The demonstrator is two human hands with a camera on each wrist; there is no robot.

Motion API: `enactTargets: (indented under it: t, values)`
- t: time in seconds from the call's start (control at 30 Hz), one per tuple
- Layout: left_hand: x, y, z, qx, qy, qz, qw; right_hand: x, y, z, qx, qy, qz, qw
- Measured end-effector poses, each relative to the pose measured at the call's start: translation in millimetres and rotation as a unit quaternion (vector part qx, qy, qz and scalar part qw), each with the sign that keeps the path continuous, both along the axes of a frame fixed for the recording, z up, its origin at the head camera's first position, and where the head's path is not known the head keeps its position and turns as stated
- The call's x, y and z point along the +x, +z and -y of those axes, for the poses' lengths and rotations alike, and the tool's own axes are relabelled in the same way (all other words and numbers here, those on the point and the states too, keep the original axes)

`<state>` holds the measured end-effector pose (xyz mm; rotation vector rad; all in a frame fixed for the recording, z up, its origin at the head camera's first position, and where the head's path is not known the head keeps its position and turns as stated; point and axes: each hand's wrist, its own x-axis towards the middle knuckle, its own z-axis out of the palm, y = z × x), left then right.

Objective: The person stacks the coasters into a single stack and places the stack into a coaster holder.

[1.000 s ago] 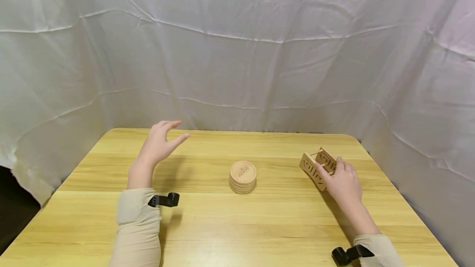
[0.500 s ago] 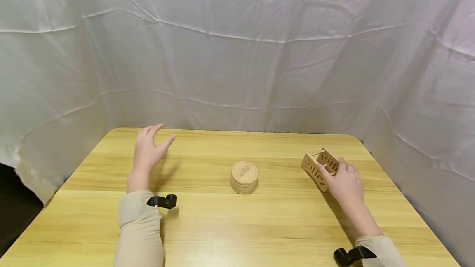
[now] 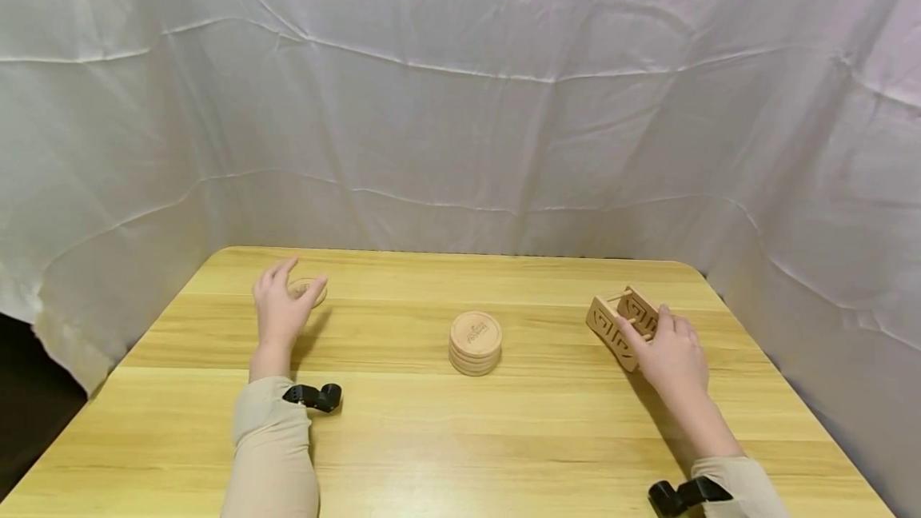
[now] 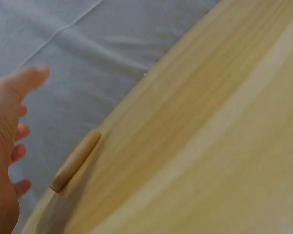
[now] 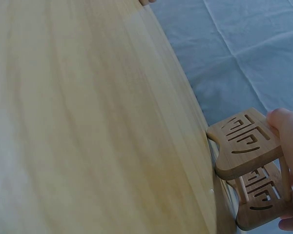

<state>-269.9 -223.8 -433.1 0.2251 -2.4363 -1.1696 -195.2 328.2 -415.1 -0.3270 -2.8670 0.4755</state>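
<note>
My left hand (image 3: 277, 312) hovers over the back left of the table, thumb and fingers spread and holding nothing. Just beyond it, partly behind the thumb, a round wooden coaster (image 3: 301, 288) lies flat; in the left wrist view this coaster (image 4: 77, 161) is seen edge-on, apart from the fingers. At the right, my right hand (image 3: 676, 356) grips a wooden coaster rack (image 3: 608, 329) with cut-out side panels joined by thin rods. The right wrist view shows the rack (image 5: 246, 141) tilted, with the thumb on its upper panel. Between the hands stands a stack of wooden coasters (image 3: 476, 342).
The wooden table (image 3: 446, 438) has rounded far corners. Behind it and along both sides hangs a pale grey cloth (image 3: 460, 134). Black wrist cameras sit on the left cuff (image 3: 313, 397) and right cuff (image 3: 688, 495).
My left hand has moved left and lower, and the single coaster beside it has come into sight. The right hand keeps its grip on the rack, nearly still.
</note>
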Motion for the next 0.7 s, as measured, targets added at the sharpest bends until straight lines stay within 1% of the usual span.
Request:
enactTargets:
  t: [0.13, 0.3, 0.53, 0.7]
  values:
    - [0.7, -7.4, 2.3, 0.013, 0.017, 0.034, 0.9992, 0.1, 1.4, 0, 0.0, 0.004, -0.003, 1.0]
    - [0.5, -13.8, 3.2, 0.026, 0.021, 0.071, 0.9969, 0.2, 2.1, 0, 0.001, 0.005, -0.005, 1.0]
    - [-2.5, -19.1, 3.7, 0.003, 0.031, 0.116, 0.9928, -1.2, -1.2, -2, -0.004, -0.001, -0.001, 1.0]
    - [-3.6, -18.1, 3.3, -0.013, 0.046, 0.142, 0.9887, -2.5, -1.2, -2, -0.006, 0.0, -0.003, 1.0]
